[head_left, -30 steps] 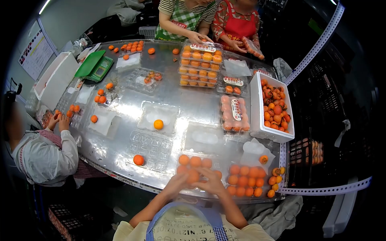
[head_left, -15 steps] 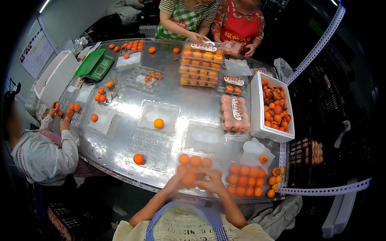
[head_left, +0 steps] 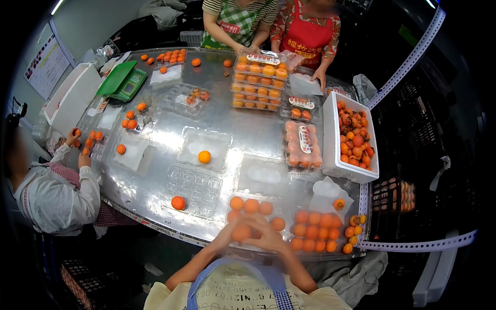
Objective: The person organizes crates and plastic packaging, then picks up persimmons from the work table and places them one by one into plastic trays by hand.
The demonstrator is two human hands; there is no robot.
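Note:
At the near edge of the metal table, my left hand (head_left: pixel 226 234) and my right hand (head_left: pixel 268 233) curve round one orange fruit (head_left: pixel 241 232), the left hand at its left side and the right hand arched over its right. Just beyond my hands, several orange fruits (head_left: pixel 251 206) sit in a clear tray, and one more (head_left: pixel 278 223) lies beside my right hand. To the right stands a fuller tray of orange fruits (head_left: pixel 314 231), with loose fruits (head_left: pixel 353 233) past it. My fingertips are partly blurred.
A white foam box (head_left: pixel 331 150) of fruit stands at the right. Stacked clear packs (head_left: pixel 258 88) are at the far side, before two people in aprons. Another person (head_left: pixel 62 199) works at the left. A green scale (head_left: pixel 126 85) and a metal post stand at the sides.
My right hand has moved left and closed in over the fruit, uncovering more of the fruit beside it. Across the table, the person in red has lowered a pack and reaches toward the white sheet.

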